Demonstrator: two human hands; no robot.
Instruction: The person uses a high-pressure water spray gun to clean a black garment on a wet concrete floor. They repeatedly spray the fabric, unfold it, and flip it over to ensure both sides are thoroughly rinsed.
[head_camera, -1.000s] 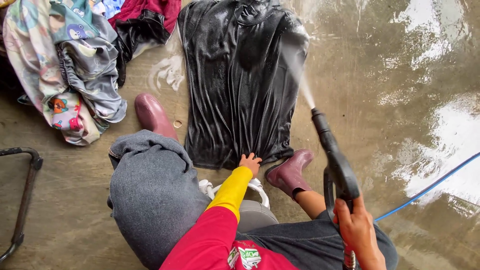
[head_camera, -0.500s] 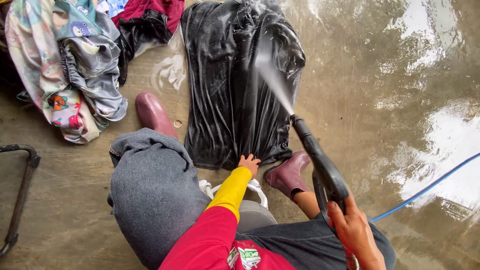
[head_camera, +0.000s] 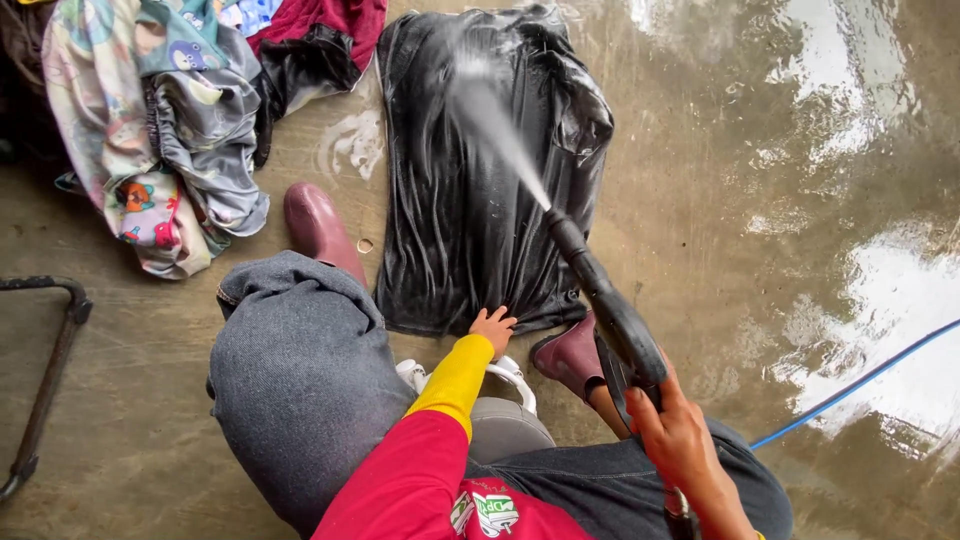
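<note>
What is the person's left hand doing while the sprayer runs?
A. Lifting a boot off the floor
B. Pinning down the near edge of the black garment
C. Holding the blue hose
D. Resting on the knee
B: the left hand presses on the near edge of the wet black garment, while the right hand grips the spray gun.

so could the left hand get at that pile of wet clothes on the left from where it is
Probably, with a stretch. The left hand pins the black garment; the clothes pile lies beyond the raised knee and boot, so it must reach over them.
</note>
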